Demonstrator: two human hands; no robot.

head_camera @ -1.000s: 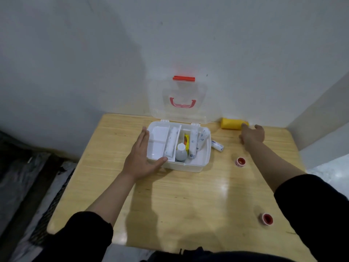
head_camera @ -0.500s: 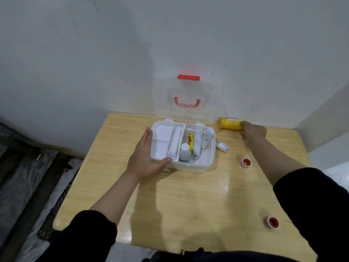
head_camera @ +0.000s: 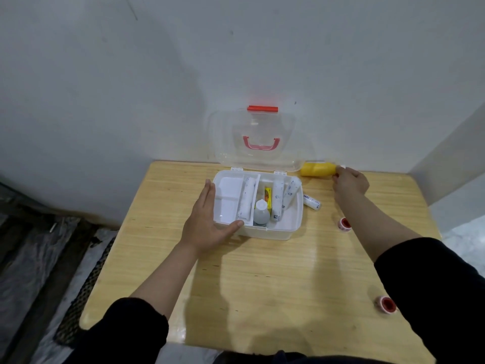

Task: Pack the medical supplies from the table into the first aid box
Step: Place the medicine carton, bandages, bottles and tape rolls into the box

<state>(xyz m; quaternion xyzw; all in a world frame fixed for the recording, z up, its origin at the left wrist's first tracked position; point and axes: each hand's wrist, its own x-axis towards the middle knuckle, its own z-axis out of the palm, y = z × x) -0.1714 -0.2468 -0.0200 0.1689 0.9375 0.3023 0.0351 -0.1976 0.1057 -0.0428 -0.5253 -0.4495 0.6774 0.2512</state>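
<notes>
1. Two hands at work: our right hand (head_camera: 350, 180) reaches to the far right corner of the wooden table (head_camera: 262, 285), fingertips meeting the right end of a yellow bandage roll (head_camera: 317, 169); whether the fingers have closed round it we cannot tell, as the knuckles hide the contact.
2. The roll lies on its side with its long axis running left to right along the wall, its left end just behind the clear lid (head_camera: 253, 143) of the first aid box (head_camera: 273, 231). It sits directly left of our right hand, and the left hand is well apart from it.
3. Our left hand (head_camera: 207, 219) lies flat and spread against the box's left wall, thumb along the front edge, steadying it.
4. The box stands open, lid upright against the wall. Inside we see white gauze rolls (head_camera: 277, 203), a white bottle (head_camera: 261, 212) and a yellow packet (head_camera: 267, 194); the left compartment looks vacant.
5. We judge the coming move a short carry leftward and toward us. The upright lid and the wall close off the far side, so the roll should come round the box's right edge.
6. Still unpacked: a gauze roll (head_camera: 312, 202) just beside the box's right wall and two red-cored tape rolls (head_camera: 344, 223) (head_camera: 386, 305) nearer us.
</notes>
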